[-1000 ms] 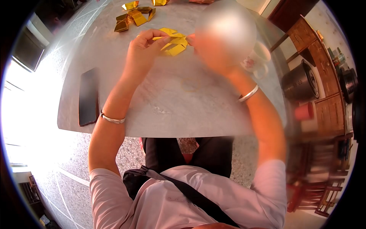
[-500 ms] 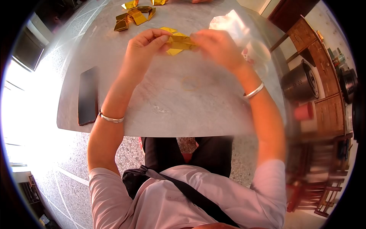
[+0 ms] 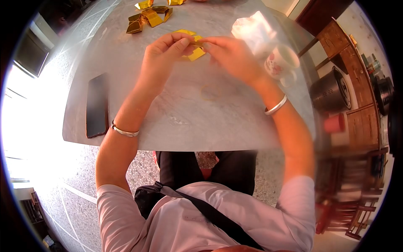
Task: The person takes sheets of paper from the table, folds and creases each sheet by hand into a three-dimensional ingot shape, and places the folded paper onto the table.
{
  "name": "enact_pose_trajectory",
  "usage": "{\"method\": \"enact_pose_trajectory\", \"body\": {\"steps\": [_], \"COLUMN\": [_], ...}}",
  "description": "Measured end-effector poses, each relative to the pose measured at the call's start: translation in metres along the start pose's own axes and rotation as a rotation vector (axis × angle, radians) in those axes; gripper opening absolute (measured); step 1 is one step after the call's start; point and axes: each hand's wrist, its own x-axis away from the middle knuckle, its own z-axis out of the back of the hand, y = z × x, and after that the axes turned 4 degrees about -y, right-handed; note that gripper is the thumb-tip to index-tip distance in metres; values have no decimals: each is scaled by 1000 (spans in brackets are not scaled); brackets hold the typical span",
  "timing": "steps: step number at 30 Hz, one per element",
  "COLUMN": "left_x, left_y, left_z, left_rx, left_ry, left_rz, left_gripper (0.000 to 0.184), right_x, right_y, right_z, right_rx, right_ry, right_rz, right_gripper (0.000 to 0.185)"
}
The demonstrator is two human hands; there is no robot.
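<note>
My left hand (image 3: 164, 52) and my right hand (image 3: 231, 55) meet over the far middle of the table, thumbs and fingers pinched on a narrow strip of folded gold paper (image 3: 196, 43). Fingers cover most of the strip. Just beneath lies more gold paper (image 3: 197, 54), flat on the tabletop and partly hidden by my hands. Farther off to the left sit several folded gold paper pieces (image 3: 152, 17), some grouped together.
A black phone (image 3: 97, 107) lies along the left side of the grey marble-like table (image 3: 176, 122). At the right stand a white mug (image 3: 282, 63) with a pink pattern and a crumpled white plastic bag (image 3: 253, 31). A thin rubber band (image 3: 210, 92) rests mid-table.
My right hand has shifted left toward my left hand, and the strip between them now shows shorter. More of the mug has come into sight.
</note>
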Motion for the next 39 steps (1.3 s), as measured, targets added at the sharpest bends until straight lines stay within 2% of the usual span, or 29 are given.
{"method": "enact_pose_trajectory", "body": {"steps": [21,24,27,30,33,36,39], "left_x": [3,2,1,3,3,5,4], "left_y": [-2,-4,-9,-10,-11,-10,-10], "left_z": [-10,-10,-9,-10,-8,-11,-10], "left_rx": [-282,-310,-442,-696,-780,-782,-771], "left_ry": [-31,-34,38,137,124,238,298], "left_rz": [-159,-170,-180,-118,-45,-148,-173], "left_gripper": [27,27,27,24,21,19,24], "right_x": [0,0,-1,2,0,3,3], "right_y": [-7,2,19,15,16,7,10], "right_z": [1,-2,-5,-9,-11,-13,-6], "right_rx": [14,263,689,751,774,790,857], "right_ry": [63,168,233,216,271,404,307], "right_rz": [-147,18,425,518,550,312,163], "right_gripper": [28,22,16,15,12,10,11]}}
